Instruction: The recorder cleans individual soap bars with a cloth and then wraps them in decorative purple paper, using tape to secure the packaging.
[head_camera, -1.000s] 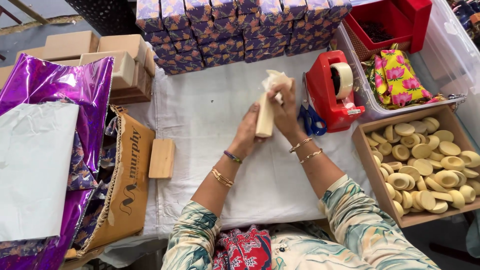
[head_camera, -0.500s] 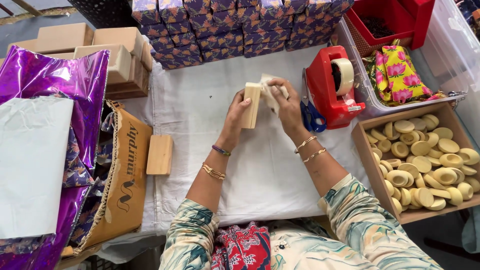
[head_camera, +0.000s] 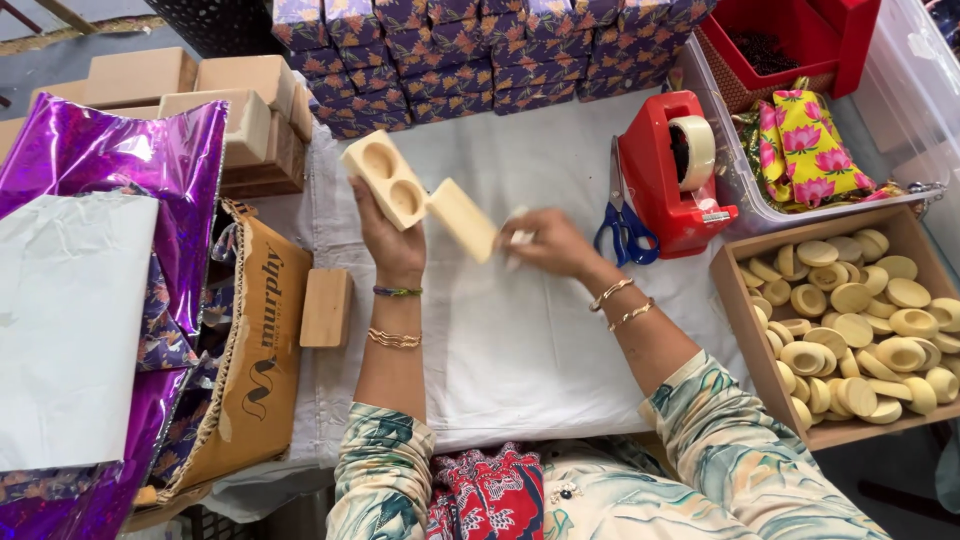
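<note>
Blurred: right hand (head_camera: 545, 243), fingers smeared around a small pale scrap, kind unclear. Hidden behind left hand (head_camera: 392, 245): lower end of the open wooden box (head_camera: 420, 195). Cut off by frame edges: purple foil (head_camera: 110, 160) at left, patterned boxes (head_camera: 480, 40) at top, tray of wooden rounds (head_camera: 850, 320) at right. Red basket (head_camera: 790, 45) contents too dark to tell.

Left hand (head_camera: 392, 240) raised, right hand (head_camera: 548, 243) low.

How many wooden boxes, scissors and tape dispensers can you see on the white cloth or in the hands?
Open hinged wooden box, held in left hand: 1
Closed wooden box: 1
Blue scissors: 1
Red tape dispenser: 1
Total: 4
</note>
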